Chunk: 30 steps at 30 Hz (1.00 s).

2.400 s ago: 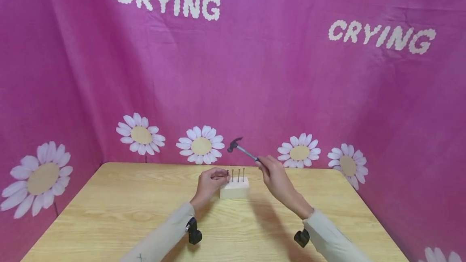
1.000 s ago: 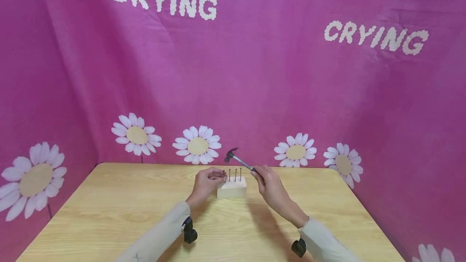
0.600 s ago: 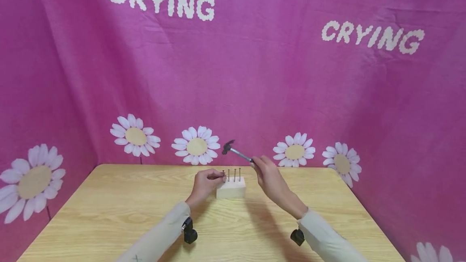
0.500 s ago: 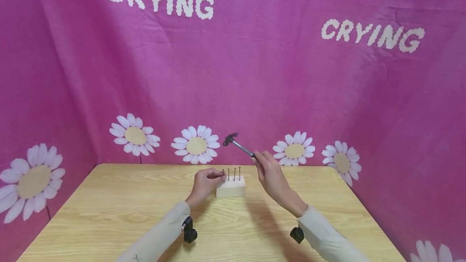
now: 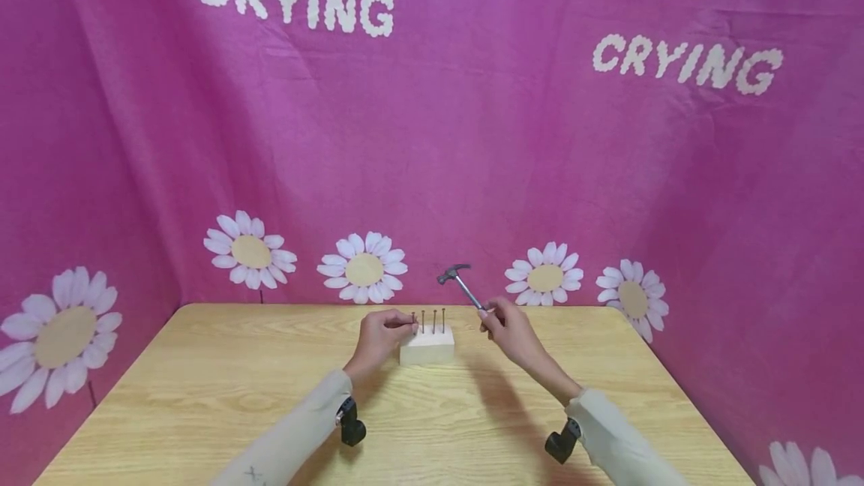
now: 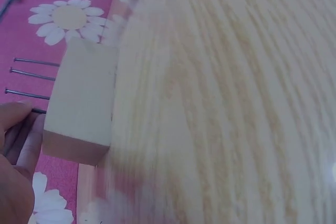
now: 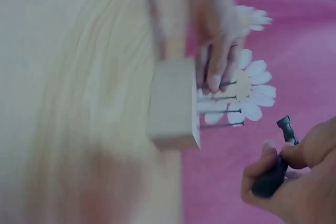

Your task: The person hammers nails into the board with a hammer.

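Note:
A pale wooden block [image 5: 427,353] rests on the table with several nails [image 5: 435,321] standing upright in a row from its top. My left hand [image 5: 379,337] pinches the leftmost nail [image 7: 227,84] between thumb and finger, close to the block; the lower part of that nail is covered by the fingers. To the right of the block, my right hand [image 5: 516,334] grips a small claw hammer [image 5: 468,292] by its dark handle. The hammer's head is raised above and behind the nails, touching none of them. In the right wrist view the hammer [image 7: 270,179] points away from the camera.
The wood-grain table [image 5: 223,381] reaches back to a pink cloth backdrop [image 5: 466,133] printed with daisies and white lettering. A small black camera is strapped at each wrist, the left camera [image 5: 352,424] and the right camera [image 5: 562,441] hanging just above the table.
The hammer dipped toward the nails and rose again. Since then, my right hand has shifted right and lower, taking the hammer head right of the pinched nail. My left hand keeps its pinch.

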Motion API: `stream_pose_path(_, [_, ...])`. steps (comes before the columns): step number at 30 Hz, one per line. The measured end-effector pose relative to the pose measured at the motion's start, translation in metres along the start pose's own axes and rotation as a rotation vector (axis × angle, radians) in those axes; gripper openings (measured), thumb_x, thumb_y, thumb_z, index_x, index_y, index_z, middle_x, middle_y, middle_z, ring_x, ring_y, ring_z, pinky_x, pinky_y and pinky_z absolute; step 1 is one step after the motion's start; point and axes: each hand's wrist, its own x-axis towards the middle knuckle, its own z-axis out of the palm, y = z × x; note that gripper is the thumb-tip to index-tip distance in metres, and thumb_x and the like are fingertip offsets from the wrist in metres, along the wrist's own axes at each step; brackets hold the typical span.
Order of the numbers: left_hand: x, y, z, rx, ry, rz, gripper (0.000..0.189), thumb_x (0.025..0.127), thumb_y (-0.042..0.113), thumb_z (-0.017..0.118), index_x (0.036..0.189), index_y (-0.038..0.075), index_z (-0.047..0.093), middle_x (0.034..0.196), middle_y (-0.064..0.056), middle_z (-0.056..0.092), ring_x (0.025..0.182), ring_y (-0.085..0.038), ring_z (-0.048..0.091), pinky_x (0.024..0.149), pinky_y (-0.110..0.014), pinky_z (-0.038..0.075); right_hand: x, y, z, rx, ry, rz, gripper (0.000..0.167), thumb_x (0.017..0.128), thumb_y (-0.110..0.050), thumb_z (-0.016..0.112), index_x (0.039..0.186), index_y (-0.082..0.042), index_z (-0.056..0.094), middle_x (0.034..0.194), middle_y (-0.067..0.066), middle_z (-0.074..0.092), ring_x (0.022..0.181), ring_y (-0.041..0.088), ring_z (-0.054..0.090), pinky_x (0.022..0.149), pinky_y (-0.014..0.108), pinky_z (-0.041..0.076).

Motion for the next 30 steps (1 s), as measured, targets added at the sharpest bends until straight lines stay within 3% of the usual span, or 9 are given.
stream_pose_path(5, [-0.003,-0.001,-0.003,-0.012,0.023,-0.042,0.014,0.090,0.000,0.079,0.104,-0.005,0.079,0.099,-0.017,0.080,0.085,-0.014,0.074,0.076,-0.016,0.057,-0.004,0.010,-0.009,0.545,-0.186,0.373,0.024,0.112,-0.011,0.047,0.114,0.008,0.062,0.089,0.003,0.067,0.074,0.005,0.061,0.067,0.018,0.054])
stream_pose_path(8, [-0.002,0.000,-0.005,-0.032,0.026,-0.021,0.017,0.090,0.000,0.079,0.106,-0.006,0.078,0.100,-0.019,0.079,0.086,-0.019,0.076,0.076,-0.017,0.057,-0.006,0.014,-0.015,0.695,-0.233,0.441,0.023,0.112,-0.014,0.048,0.109,-0.002,0.068,0.094,0.000,0.070,0.082,0.005,0.065,0.074,0.019,0.058])
stream_pose_path(11, [-0.001,0.002,-0.006,-0.038,0.018,-0.008,0.018,0.090,0.000,0.079,0.107,-0.006,0.078,0.100,-0.019,0.079,0.087,-0.021,0.076,0.075,-0.017,0.057,-0.009,0.020,-0.019,0.712,-0.261,0.440,0.023,0.111,-0.014,0.051,0.107,-0.010,0.073,0.096,-0.003,0.074,0.089,0.006,0.068,0.080,0.022,0.058])
stream_pose_path(14, [-0.001,0.004,-0.007,-0.034,-0.005,-0.009,0.019,0.091,-0.002,0.078,0.109,-0.007,0.077,0.101,-0.020,0.079,0.089,-0.024,0.076,0.076,-0.018,0.058,-0.012,0.029,-0.020,0.615,-0.260,0.430,0.021,0.109,-0.012,0.055,0.113,-0.007,0.075,0.093,-0.006,0.073,0.086,0.005,0.066,0.079,0.024,0.057])
stream_pose_path(17, [-0.001,0.004,-0.009,-0.020,-0.028,-0.019,0.021,0.092,-0.001,0.077,0.112,-0.007,0.076,0.103,-0.018,0.079,0.093,-0.026,0.076,0.078,-0.018,0.058,-0.016,0.039,-0.017,0.394,-0.201,0.398,0.024,0.106,-0.012,0.062,0.116,0.007,0.073,0.082,-0.007,0.068,0.075,0.005,0.062,0.072,0.024,0.056])
stream_pose_path(20, [-0.003,0.003,-0.011,-0.010,-0.041,-0.025,0.021,0.093,0.000,0.077,0.113,-0.005,0.076,0.104,-0.017,0.079,0.096,-0.028,0.076,0.080,-0.017,0.057,-0.019,0.046,-0.013,0.106,-0.111,0.348,0.025,0.100,-0.010,0.070,0.106,0.014,0.073,0.071,-0.004,0.066,0.063,0.006,0.060,0.063,0.023,0.057])
stream_pose_path(23, [-0.004,0.003,-0.011,-0.012,-0.048,-0.025,0.019,0.093,0.000,0.077,0.111,-0.005,0.077,0.104,-0.018,0.079,0.095,-0.027,0.076,0.080,-0.018,0.058,-0.023,0.050,-0.008,-0.118,-0.068,0.290,0.018,0.095,-0.006,0.074,0.091,0.012,0.076,0.065,0.000,0.066,0.056,0.008,0.057,0.054,0.023,0.053])
stream_pose_path(25, [-0.004,0.002,-0.012,-0.022,-0.045,-0.028,0.018,0.092,0.000,0.077,0.110,-0.004,0.077,0.104,-0.019,0.079,0.092,-0.024,0.075,0.079,-0.019,0.058,-0.025,0.051,-0.005,-0.212,-0.070,0.248,0.016,0.092,-0.004,0.076,0.083,0.008,0.076,0.064,0.002,0.068,0.055,0.009,0.058,0.051,0.022,0.052])
stream_pose_path(30, [0.000,0.004,-0.013,-0.046,-0.038,-0.038,0.019,0.093,0.001,0.077,0.112,-0.004,0.077,0.104,-0.017,0.079,0.090,-0.017,0.074,0.080,-0.019,0.058,-0.025,0.051,0.002,-0.324,-0.076,0.161,0.023,0.089,-0.001,0.076,0.067,0.002,0.071,0.055,-0.003,0.059,0.049,0.007,0.049,0.046,0.020,0.041])
